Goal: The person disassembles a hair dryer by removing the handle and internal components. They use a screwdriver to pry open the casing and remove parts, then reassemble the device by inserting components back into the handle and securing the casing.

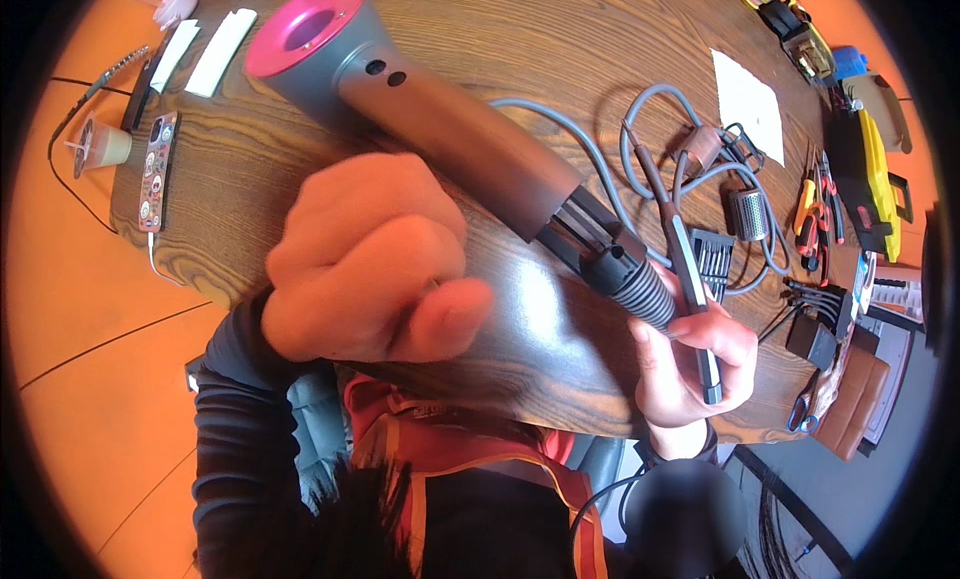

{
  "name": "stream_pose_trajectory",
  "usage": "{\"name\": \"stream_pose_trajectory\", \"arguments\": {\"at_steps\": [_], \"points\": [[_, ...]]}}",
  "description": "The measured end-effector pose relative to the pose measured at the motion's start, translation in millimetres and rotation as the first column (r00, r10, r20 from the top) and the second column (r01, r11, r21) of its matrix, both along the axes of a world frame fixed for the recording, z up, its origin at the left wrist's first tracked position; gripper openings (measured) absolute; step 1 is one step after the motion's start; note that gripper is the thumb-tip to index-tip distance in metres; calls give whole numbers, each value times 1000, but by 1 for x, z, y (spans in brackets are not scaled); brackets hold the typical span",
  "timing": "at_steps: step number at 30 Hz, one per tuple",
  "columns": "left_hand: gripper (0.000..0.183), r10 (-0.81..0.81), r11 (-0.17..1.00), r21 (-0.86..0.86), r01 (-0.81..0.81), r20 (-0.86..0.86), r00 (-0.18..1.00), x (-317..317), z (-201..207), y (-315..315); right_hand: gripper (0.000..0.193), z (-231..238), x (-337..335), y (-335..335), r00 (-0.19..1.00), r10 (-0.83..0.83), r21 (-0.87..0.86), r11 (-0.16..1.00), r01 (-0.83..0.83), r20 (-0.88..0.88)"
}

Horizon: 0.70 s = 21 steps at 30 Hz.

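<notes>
Right hand (690,364) has its fingers clamped on a slim dark screwdriver (683,249), tip pointing up toward the grey cord (600,164). The hair dryer (430,109), grey with a pink ring, lies across the wooden bench (560,39), its ribbed cable end just beside that hand. Left hand (365,264) is a closed fist, fingers curled together, raised close to the camera; whether it grips anything, I cannot tell.

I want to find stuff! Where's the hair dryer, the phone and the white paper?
Hair dryer (450,124), head view, on its grey barrel.
Phone (158,169), head view, on its stickered back.
White paper (748,101), head view, on the sheet's middle.
</notes>
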<state>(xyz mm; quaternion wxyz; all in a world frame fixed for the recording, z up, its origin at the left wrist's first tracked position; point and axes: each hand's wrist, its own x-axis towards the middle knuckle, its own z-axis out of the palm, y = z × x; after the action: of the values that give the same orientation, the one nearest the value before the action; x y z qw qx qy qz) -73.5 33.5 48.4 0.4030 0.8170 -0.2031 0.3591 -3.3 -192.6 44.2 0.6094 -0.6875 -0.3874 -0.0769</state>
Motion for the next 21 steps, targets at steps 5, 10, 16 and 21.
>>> {"name": "stream_pose_trajectory", "arguments": {"at_steps": [5, 10, 16, 21], "points": [[21, -553, 646, -745, 167, -305, 776, 3, -17, -35, 25, -1, 2, -2, 996, -69, -13, 998, 69, -63], [49, -754, -123, -978, -169, -19, 656, 21, -25, -36, 21, -4, 6, -1, 998, -52, -1, 999, 52, -21], [52, -728, 69, -985, -158, -158, 667, 22, -21, -25, 16, -5, 4, 4, 999, -38, -103, 994, 40, 20], [52, -723, 171, -985, 10, -118, 681, 26, -18, -16, 20, -6, 14, -8, 988, 128, -141, 983, -115, 84]]}}
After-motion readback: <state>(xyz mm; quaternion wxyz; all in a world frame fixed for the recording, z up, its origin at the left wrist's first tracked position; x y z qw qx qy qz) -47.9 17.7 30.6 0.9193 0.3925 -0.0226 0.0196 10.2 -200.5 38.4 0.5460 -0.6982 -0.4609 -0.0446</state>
